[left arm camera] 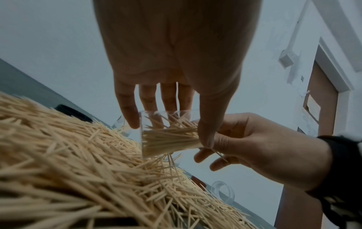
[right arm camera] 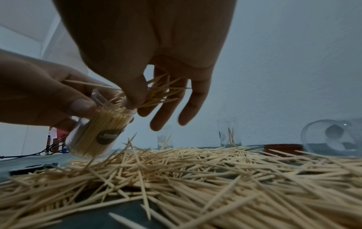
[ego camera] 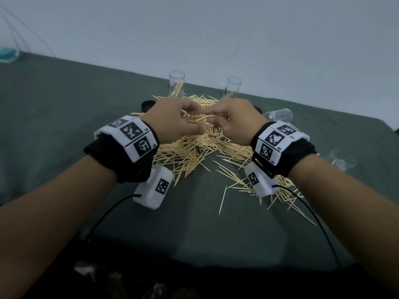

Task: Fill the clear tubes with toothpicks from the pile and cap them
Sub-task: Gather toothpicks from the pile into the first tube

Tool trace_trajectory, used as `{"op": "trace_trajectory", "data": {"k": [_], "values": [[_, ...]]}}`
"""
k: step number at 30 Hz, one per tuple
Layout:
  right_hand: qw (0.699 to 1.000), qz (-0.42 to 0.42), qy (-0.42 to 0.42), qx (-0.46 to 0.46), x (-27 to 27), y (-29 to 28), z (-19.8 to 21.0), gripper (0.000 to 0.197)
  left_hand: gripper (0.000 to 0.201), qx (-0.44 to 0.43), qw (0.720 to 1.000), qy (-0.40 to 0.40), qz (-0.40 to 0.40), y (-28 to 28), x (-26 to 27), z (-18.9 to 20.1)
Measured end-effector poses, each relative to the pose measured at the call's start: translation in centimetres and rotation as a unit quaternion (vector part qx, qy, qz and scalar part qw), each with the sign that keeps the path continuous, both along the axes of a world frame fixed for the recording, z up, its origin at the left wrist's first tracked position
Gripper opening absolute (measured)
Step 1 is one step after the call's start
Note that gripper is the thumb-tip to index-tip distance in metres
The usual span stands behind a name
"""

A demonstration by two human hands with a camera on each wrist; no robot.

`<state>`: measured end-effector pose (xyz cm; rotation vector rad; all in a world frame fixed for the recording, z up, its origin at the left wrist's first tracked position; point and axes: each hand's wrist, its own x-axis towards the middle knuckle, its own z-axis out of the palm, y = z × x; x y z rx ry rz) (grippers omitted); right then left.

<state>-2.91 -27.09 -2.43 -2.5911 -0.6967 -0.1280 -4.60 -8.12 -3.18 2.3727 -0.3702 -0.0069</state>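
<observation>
Above the toothpick pile (ego camera: pixel 194 147) my left hand (ego camera: pixel 183 119) grips a clear tube (right arm camera: pixel 98 133), tilted and packed with toothpicks. In the left wrist view the thumb and fingers wrap the tube (left arm camera: pixel 168 136). My right hand (ego camera: pixel 224 117) pinches a loose bundle of toothpicks (right arm camera: pixel 160 93) at the tube's mouth. Some of the sticks cross the rim and splay outward. In the head view the hands hide the tube itself.
Two upright clear tubes (ego camera: pixel 177 83) (ego camera: pixel 232 87) holding a few toothpicks stand behind the pile. An empty tube (ego camera: pixel 278 115) lies on its side at the right, another clear one (ego camera: pixel 341 161) farther right. A black cap (ego camera: pixel 147 105) and a reddish cap (right arm camera: pixel 283 148) flank the pile on the green cloth (ego camera: pixel 64 104).
</observation>
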Motion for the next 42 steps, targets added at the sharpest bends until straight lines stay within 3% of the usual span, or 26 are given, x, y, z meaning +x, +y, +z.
{"op": "trace_trajectory", "data": {"k": [6,11,17,25,31,35,40,42], "values": [[0.999,-0.005,0.014,0.040,0.2,-0.3,0.1,0.032,0.056,0.009,1.000,0.006,0.017,0.1,0.1,-0.1],[0.999,-0.025,0.026,0.020,0.2,0.0,0.1,0.038,0.062,0.014,1.000,0.011,0.026,0.2,0.2,-0.2],[1.000,-0.021,-0.009,-0.019,0.8,0.1,0.0,0.011,0.056,0.011,1.000,0.012,0.019,0.0,0.1,-0.2],[0.999,-0.032,-0.004,0.035,0.6,-0.5,0.6,0.033,0.056,-0.011,1.000,0.017,0.023,-0.1,0.3,0.0],[0.998,-0.036,-0.009,0.055,0.6,-0.2,0.5,0.008,0.059,-0.013,1.000,0.017,0.017,-0.2,0.1,0.0],[0.999,-0.014,-0.023,0.047,0.6,-0.3,0.5,0.013,0.056,-0.016,1.000,0.015,0.017,0.0,0.3,0.1],[0.999,-0.014,0.007,0.033,0.2,0.0,0.8,0.037,0.060,-0.005,0.999,0.011,0.033,0.8,0.6,0.0],[1.000,-0.009,0.020,0.021,0.1,0.0,0.8,0.032,0.059,-0.009,0.999,0.011,0.034,0.7,0.5,0.0]]}}
